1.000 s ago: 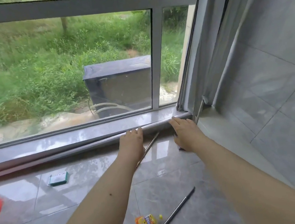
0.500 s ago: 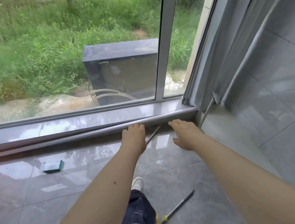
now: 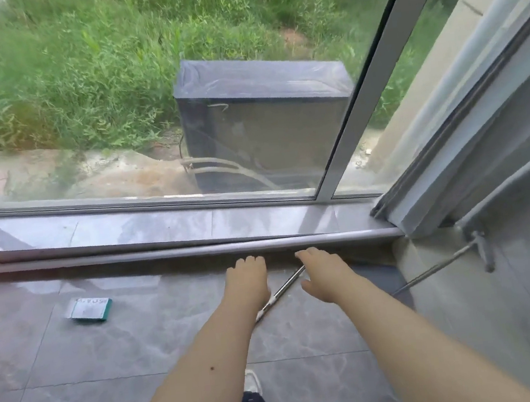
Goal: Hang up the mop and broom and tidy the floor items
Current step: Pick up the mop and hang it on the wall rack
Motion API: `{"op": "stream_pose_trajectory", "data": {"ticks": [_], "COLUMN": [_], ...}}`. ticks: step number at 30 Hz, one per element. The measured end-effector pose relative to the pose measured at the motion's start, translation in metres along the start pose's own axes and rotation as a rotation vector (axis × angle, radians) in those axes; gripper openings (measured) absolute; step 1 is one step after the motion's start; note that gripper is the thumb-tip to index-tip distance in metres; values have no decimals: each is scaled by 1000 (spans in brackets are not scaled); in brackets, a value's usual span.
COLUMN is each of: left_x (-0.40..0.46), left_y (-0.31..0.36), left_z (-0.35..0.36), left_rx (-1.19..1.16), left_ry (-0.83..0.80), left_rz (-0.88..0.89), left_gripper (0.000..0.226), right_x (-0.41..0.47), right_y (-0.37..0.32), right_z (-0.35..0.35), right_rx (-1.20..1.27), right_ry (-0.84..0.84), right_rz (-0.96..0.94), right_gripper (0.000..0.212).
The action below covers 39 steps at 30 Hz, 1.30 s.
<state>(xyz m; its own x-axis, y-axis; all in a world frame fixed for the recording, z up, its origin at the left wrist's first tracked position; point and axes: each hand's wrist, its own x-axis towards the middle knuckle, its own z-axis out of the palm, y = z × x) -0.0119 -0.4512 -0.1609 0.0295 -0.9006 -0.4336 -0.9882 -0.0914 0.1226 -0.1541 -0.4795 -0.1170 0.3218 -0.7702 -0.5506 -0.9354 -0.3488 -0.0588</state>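
Both hands extended over grey tiled floor, empty, palms down.

Left hand [image 3: 249, 284] and right hand [image 3: 324, 273] hover apart, fingers loosely spread; thin silver metal pole [image 3: 281, 292] lies between them. Teal rectangular box [image 3: 90, 309] lies well left of left hand.

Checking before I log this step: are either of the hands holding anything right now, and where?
Nothing is held. The left hand and right hand reach palm-down, fingers open, above the metal pole on the floor.

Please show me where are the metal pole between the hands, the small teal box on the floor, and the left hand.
metal pole [image 3: 283, 291]: head view, on its silver shaft.
teal box [image 3: 90, 309]: head view, on its top face.
left hand [image 3: 248, 283]: head view, on its back.
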Motion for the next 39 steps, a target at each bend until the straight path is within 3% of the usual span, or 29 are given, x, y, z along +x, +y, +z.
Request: {"op": "stream_pose_trajectory", "data": {"ticks": [8, 21, 30, 39], "left_x": [68, 137, 183, 220], "left_y": [-21, -15, -12, -23], "left_z": [-23, 9, 96, 230], "left_rx": [-3, -235, -367, -438], "left_ry": [-79, -124, -180, -189], "left_rz": [-74, -288, -445, -452], "left_gripper": [51, 36, 35, 38], "right_x": [74, 177, 246, 311], "right_y": [9, 34, 49, 63], "right_z": [-26, -13, 59, 196], "right_rx": [77, 12, -48, 148], "right_ry": [-45, -200, -291, -346], "right_rz": [-20, -145, -253, -170], "right_gripper": [55, 52, 48, 47]}}
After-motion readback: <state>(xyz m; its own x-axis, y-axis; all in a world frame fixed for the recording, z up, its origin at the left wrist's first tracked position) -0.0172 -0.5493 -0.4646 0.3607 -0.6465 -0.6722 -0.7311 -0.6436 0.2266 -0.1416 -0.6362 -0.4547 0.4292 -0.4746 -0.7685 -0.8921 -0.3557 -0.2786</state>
